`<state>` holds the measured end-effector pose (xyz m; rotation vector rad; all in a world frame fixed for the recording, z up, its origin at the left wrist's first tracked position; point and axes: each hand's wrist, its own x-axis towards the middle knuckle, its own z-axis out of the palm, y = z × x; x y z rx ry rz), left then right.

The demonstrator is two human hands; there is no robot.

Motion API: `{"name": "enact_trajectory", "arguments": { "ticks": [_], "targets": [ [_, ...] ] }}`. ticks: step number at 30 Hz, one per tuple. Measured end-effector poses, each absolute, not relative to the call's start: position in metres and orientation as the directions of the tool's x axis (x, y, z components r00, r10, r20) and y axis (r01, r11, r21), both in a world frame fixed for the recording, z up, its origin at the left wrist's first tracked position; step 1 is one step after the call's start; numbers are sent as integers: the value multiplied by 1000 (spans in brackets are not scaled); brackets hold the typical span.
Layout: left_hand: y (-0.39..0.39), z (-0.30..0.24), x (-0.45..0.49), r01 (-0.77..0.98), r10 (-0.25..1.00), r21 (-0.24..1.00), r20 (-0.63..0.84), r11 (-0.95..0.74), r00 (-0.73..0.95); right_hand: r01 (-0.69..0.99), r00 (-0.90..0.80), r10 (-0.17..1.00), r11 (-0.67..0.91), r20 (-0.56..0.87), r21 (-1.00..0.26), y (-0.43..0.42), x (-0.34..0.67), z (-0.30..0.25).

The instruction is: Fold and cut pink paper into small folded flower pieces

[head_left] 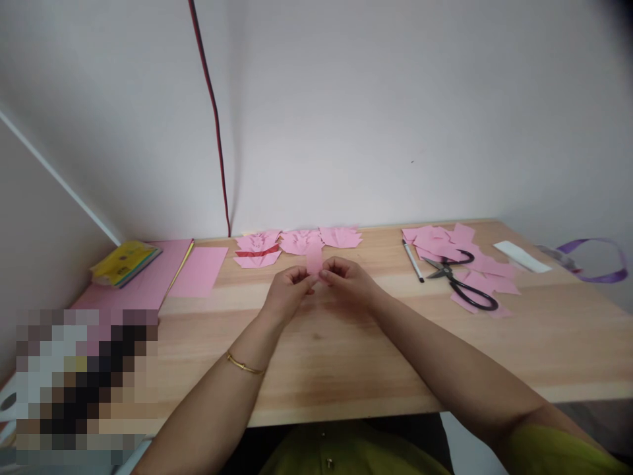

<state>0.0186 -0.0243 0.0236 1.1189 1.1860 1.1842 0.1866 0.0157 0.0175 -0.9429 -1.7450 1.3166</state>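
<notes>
My left hand and my right hand meet over the middle of the wooden table. Both pinch a small pink paper piece that stands up between the fingertips. A gold bangle sits on my left wrist. Just behind the hands lies a row of folded pink paper shapes, one with a red strip across it.
Black scissors and a pen lie at the right among pink paper scraps. A white slip and purple ribbon are far right. Pink sheets and a yellow packet are at the left. A red cord hangs down the wall.
</notes>
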Motion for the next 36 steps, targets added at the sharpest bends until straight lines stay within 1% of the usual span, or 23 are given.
{"name": "enact_trajectory", "arguments": {
  "ticks": [3,9,13,21,31,36],
  "targets": [
    [-25,23,19,-34,996,996,-86,86,8,93,-475,871,194,128,-977,14,186,19],
    [-26,26,21,-76,992,990,-121,119,-25,68,-486,867,162,110,-984,14,186,21],
    [-27,31,23,-140,989,980,-146,140,-36,75,-486,869,151,97,-986,15,186,20],
    [-27,29,25,-242,984,957,-173,158,-43,34,-492,865,133,99,-991,15,185,20],
    [-27,28,25,-215,983,964,-171,155,-58,60,-485,865,181,130,-982,15,184,16],
    [-26,27,23,-193,984,969,-169,156,-51,110,-473,874,186,113,-976,13,184,20]
  ]
}}
